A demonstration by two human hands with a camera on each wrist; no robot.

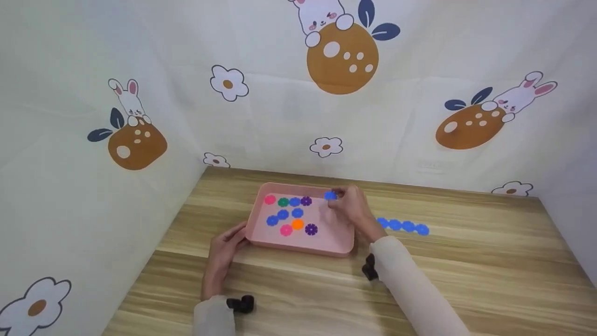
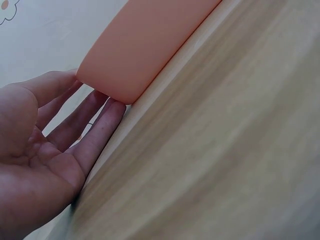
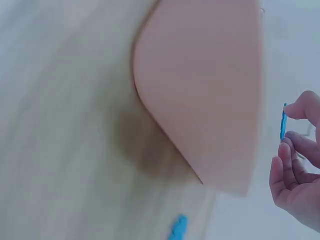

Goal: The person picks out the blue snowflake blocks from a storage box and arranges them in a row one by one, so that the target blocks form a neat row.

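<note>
My right hand [image 1: 352, 205] pinches a blue snowflake disc [image 1: 330, 195] between thumb and fingertips, above the right part of a shallow pink tray [image 1: 326, 245]. In the right wrist view the blue disc [image 3: 283, 122] is seen edge-on between the fingertips, apart from the tray wall [image 3: 200, 90]. My left hand [image 1: 224, 247] holds the tray's near left corner. In the left wrist view its fingertips and thumb touch the tray wall [image 2: 135, 50]. Inside the tray lie loose discs, including a green one [image 1: 283, 202], an orange one [image 1: 297, 224] and a purple one [image 1: 311, 229].
Right of the tray, a row of joined blue discs [image 1: 408, 226] lies on the wooden table [image 1: 298, 289], partly hidden by the right wrist. Fabric [image 1: 270, 116] with printed rabbits and flowers surrounds the table at the back and sides.
</note>
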